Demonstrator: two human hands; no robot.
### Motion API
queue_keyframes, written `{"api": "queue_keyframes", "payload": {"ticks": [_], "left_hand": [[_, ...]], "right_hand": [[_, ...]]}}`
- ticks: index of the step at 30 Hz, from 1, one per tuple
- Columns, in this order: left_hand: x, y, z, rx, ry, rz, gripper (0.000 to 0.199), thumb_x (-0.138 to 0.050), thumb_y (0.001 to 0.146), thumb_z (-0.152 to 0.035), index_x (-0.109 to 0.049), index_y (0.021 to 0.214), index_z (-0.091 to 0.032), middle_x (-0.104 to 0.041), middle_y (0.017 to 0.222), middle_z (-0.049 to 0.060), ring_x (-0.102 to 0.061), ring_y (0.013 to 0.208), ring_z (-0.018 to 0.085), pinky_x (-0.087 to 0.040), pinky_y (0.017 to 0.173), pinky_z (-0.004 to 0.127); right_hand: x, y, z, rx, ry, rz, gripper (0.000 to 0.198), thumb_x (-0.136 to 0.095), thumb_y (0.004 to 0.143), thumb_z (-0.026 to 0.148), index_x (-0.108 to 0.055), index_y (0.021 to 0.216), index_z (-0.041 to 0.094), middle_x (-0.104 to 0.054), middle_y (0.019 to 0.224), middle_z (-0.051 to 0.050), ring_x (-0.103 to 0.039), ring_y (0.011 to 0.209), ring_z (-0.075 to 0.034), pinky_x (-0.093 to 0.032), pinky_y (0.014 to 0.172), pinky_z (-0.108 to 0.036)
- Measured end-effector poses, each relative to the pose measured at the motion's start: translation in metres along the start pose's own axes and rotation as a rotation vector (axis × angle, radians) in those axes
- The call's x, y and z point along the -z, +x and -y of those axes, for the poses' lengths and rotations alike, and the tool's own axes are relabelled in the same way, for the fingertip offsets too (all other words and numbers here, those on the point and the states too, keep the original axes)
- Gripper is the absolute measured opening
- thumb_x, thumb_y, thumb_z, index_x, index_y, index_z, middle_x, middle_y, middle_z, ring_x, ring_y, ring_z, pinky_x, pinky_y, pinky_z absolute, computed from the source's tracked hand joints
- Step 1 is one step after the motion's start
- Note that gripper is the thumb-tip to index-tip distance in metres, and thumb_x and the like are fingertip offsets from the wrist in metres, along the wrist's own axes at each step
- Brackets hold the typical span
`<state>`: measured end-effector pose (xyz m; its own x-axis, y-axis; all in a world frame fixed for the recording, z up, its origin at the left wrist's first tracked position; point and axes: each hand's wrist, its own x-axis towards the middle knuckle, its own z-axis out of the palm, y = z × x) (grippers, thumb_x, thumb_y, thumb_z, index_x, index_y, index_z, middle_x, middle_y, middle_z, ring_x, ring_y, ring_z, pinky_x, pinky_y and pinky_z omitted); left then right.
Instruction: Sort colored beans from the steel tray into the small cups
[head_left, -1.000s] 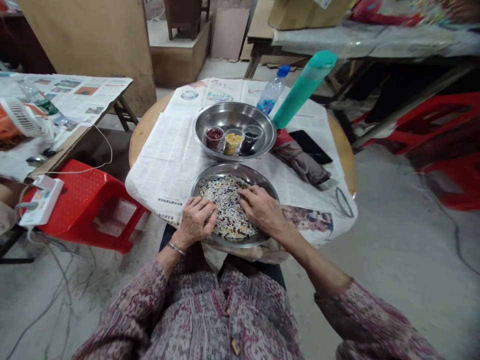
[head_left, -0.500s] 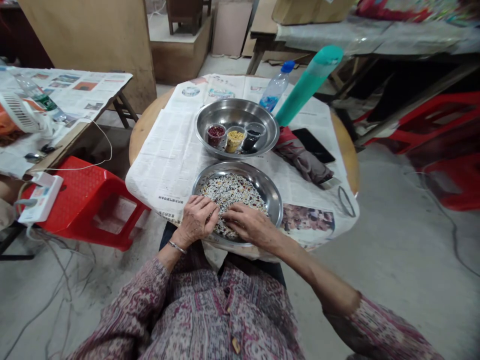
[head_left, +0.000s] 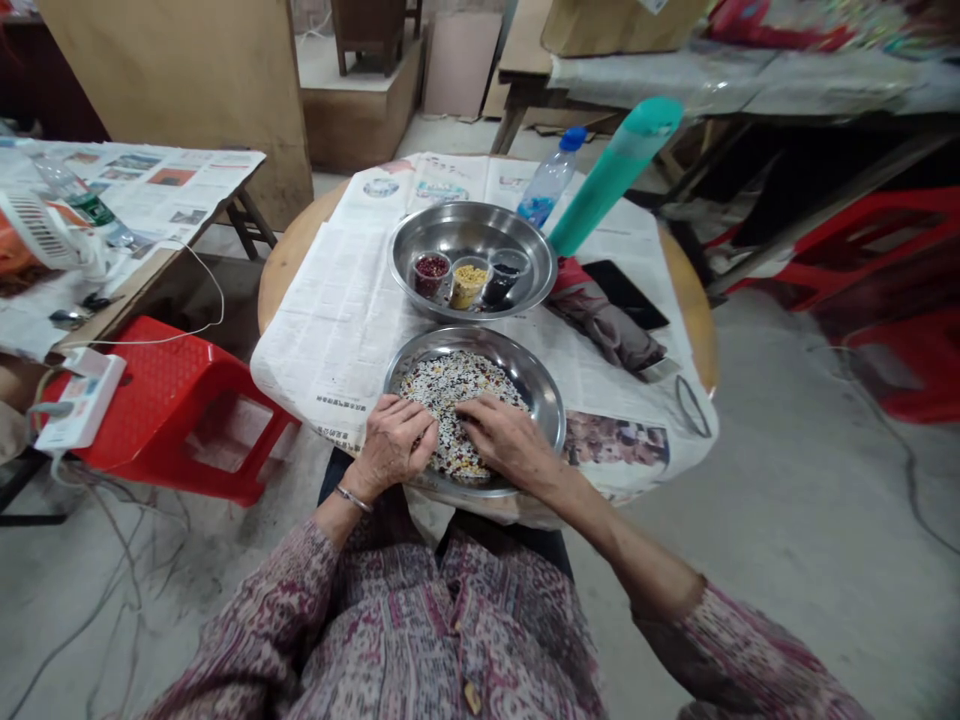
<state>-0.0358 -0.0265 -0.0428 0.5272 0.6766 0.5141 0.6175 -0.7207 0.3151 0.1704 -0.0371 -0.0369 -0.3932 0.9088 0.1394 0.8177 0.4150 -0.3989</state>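
A steel basin near me holds a spread of mixed grains, mostly white with black, yellow and dark red ones among them. My left hand is curled at the basin's left front rim, fingers bent together; whatever lies inside is hidden. Among the grains, my right hand has its fingertips bent down and drawn together, too small to show what they pinch. Behind, a second steel basin contains three clear cups: one of dark red beans, one of yellow grains, one of black grains.
Newspaper covers the round table. A blue-capped bottle, a green tube-shaped object, a folded umbrella and a dark phone-like slab lie or stand right of the rear basin. A red stool stands left.
My right hand has shifted slightly right and away from my left hand, uncovering more grains between them. My left hand stays nearly where it was.
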Motion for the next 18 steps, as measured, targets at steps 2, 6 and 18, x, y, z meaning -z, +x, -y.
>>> {"api": "queue_keyframes", "payload": {"ticks": [2,6,18], "left_hand": [[0.0,0.0,0.0,-0.003,0.001,-0.01,0.027,-0.044,0.096,-0.02,-0.056,0.072,-0.019,-0.062,0.071,0.002,-0.057,0.072,0.016,-0.041,0.08,0.036],[0.001,0.0,-0.001,-0.005,-0.002,-0.021,0.026,-0.044,0.096,-0.02,-0.056,0.073,-0.019,-0.062,0.072,0.002,-0.057,0.074,0.017,-0.041,0.08,0.036],[-0.001,-0.001,0.001,0.006,-0.093,-0.008,0.022,-0.047,0.097,-0.023,-0.066,0.088,-0.02,-0.073,0.084,0.002,-0.063,0.079,0.017,-0.042,0.085,0.039]], "right_hand": [[-0.003,0.004,0.006,0.066,0.034,0.033,0.022,-0.049,0.095,0.016,-0.067,0.108,0.019,-0.067,0.096,-0.008,-0.064,0.088,-0.02,-0.051,0.079,-0.031],[-0.006,0.011,0.008,0.129,0.055,0.046,0.019,-0.052,0.094,0.015,-0.069,0.101,0.02,-0.069,0.091,-0.006,-0.065,0.084,-0.018,-0.051,0.075,-0.028],[0.049,0.06,-0.019,-0.115,0.045,-0.34,0.021,-0.054,0.092,0.026,-0.074,0.097,0.022,-0.076,0.097,-0.006,-0.07,0.086,-0.021,-0.052,0.08,-0.034]]}}
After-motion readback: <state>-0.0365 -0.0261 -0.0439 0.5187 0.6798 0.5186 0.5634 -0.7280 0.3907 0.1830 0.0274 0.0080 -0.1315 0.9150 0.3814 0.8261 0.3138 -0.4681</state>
